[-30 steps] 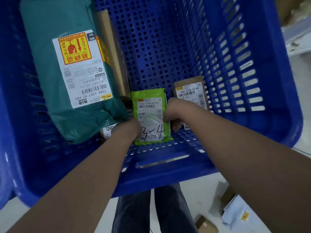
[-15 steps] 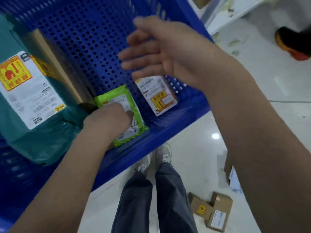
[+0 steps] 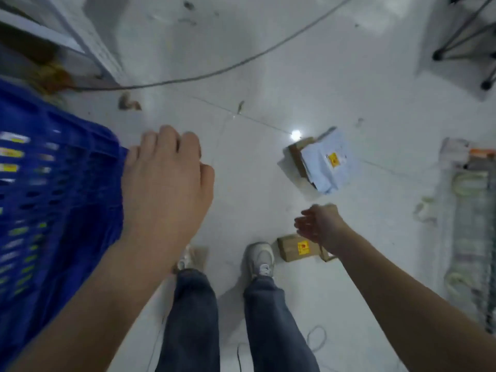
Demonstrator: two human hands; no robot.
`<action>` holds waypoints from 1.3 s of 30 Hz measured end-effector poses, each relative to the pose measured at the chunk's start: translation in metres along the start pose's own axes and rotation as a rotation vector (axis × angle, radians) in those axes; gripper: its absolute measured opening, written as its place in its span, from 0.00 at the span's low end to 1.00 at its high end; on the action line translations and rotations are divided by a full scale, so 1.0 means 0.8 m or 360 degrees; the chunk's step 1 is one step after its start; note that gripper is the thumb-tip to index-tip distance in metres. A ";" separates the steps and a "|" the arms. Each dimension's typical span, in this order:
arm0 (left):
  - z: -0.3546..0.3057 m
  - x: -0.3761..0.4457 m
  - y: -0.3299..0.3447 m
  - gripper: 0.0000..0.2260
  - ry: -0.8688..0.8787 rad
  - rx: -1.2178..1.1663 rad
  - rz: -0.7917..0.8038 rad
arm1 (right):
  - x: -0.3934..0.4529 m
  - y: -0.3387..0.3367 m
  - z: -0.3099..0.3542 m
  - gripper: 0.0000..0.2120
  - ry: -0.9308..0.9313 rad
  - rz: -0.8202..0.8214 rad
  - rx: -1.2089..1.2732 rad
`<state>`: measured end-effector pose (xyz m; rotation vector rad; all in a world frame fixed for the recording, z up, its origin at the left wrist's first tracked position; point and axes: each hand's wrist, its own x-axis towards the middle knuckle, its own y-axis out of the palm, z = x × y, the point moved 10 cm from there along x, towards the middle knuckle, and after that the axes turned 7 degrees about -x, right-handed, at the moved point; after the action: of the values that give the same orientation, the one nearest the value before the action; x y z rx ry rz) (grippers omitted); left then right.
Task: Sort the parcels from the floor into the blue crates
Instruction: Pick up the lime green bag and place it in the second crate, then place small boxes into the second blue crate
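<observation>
**Parcels on the floor, both hands empty**

Small brown box (image 3: 296,247) on the white floor (image 3: 335,84), just right of the right shoe (image 3: 259,259), yellow sticker on top, right end hidden behind the wrist. Farther off and a little to the right, a second brown box (image 3: 297,157) with a pale blue soft parcel (image 3: 328,163) lying over it, that one also marked with a yellow sticker. Neither parcel touched by a hand.

Right hand (image 3: 318,224) low over the floor, directly above the near box, fingers loosely spread and pointing left, holding nothing. Whether touching the box: cannot tell, blurred. Left hand (image 3: 167,181) higher and closer to the camera, back of the hand up, fingers loosely curled downward, gripping nothing, overlapping the right edge of the blue crate (image 3: 57,200) in the view.

Blue crate at the left edge, perforated wall turned this way, smeared by motion; contents not visible.

Between the arms, two legs in dark jeans (image 3: 192,318), light shoes on the floor. A thin cable (image 3: 241,63) curving across the far floor. A white shelf frame (image 3: 88,38) far left, black stand legs (image 3: 461,47) far right, a grey mat (image 3: 472,237) with pale cords along the right edge. A few scraps scattered on the far floor.
</observation>
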<state>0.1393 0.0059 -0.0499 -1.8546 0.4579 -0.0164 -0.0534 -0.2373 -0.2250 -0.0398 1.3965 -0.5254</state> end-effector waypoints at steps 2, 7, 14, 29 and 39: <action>-0.020 -0.004 0.129 0.16 -0.0014 -0.0089 0.0592 | 0.037 -0.050 -0.088 0.07 0.0186 -0.0033 -0.0428; -0.078 -0.064 0.369 0.15 0.0076 0.0252 0.1440 | 0.102 -0.115 -0.214 0.05 0.0239 0.0272 -0.0764; -0.174 -0.092 0.579 0.22 -0.0278 0.0033 0.1751 | 0.215 -0.186 -0.316 0.07 0.0448 0.0083 -0.0103; -0.164 -0.124 0.786 0.13 -0.1395 -0.0684 0.1707 | 0.437 -0.114 -0.314 0.35 0.0417 -0.0146 0.0294; -0.159 -0.129 0.738 0.10 -0.1640 -0.1214 0.1453 | 0.398 -0.135 -0.304 0.39 0.0311 -0.0095 0.0042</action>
<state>-0.1646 -0.2291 -0.5277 -1.8735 0.5460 1.8353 -0.2929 -0.3842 -0.5302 -0.0092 1.5825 -0.6100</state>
